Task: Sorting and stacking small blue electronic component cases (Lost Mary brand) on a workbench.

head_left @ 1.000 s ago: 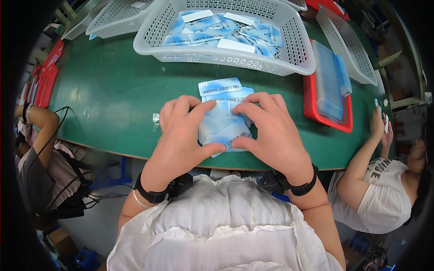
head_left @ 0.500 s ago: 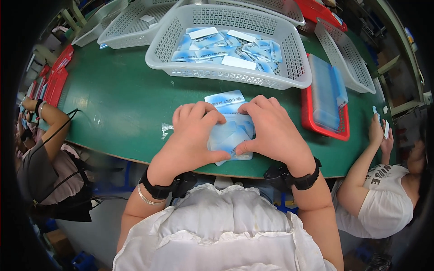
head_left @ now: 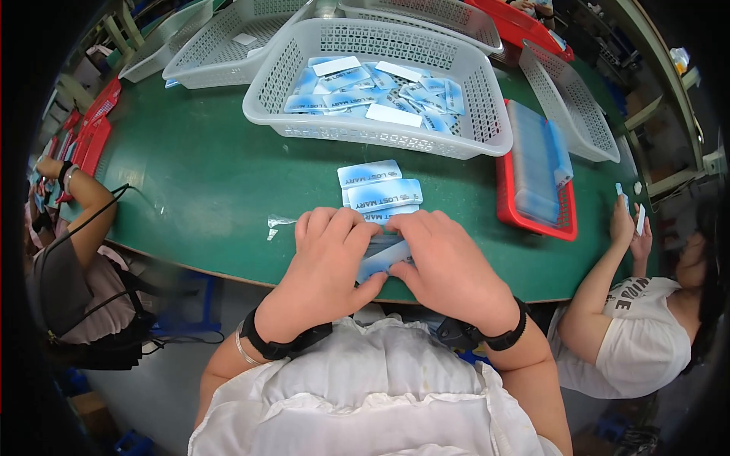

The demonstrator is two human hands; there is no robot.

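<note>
Near the front edge of the green table, my left hand [head_left: 323, 262] and my right hand [head_left: 449, 266] curl around the two sides of a small bunch of flat blue-and-white packs [head_left: 382, 259]. Thumbs lie on the near side and fingers on the far side, so much of the bunch is hidden. Just beyond my fingertips, a few more loose packs [head_left: 385, 195] overlap on the table. Whether these are thin cartons or cards I cannot tell.
A white perforated basket [head_left: 380, 137] of similar packs stands ahead. To its right a red tray [head_left: 537, 225] holds a bluish translucent stack. A clear plastic scrap [head_left: 277, 226] lies left of my hand. Co-workers sit at left and right; the right one's hand [head_left: 622, 228] holds a pack.
My hands have drawn toward the table's front edge and closed in around the bunch. Several packs beyond my fingers are now uncovered. The view has shifted slightly.
</note>
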